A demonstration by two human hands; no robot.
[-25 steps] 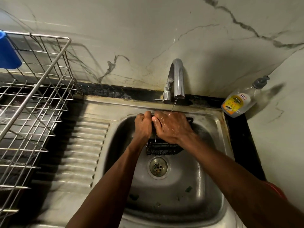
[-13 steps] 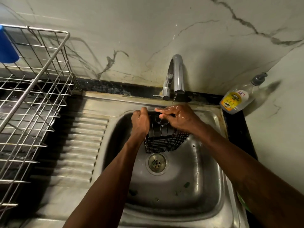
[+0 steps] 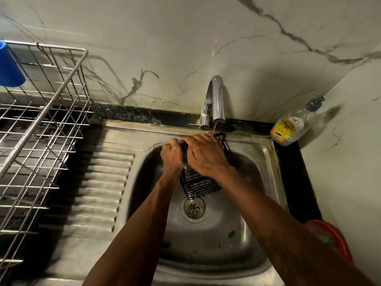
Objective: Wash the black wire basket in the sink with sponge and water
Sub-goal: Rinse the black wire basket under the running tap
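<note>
Grip of the left hand (image 3: 172, 154) is curled round the rim of the black wire basket (image 3: 198, 186); the right hand (image 3: 204, 156) lies wet over its top (can't tell if it's clutching anything). Basket's tilted inside the sink (image 3: 253, 182), under the tap (image 3: 216, 100).

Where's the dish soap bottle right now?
In the head view, the soap bottle sits in the back right corner on the dark counter, just beyond the sink rim and right of the tap.
</note>
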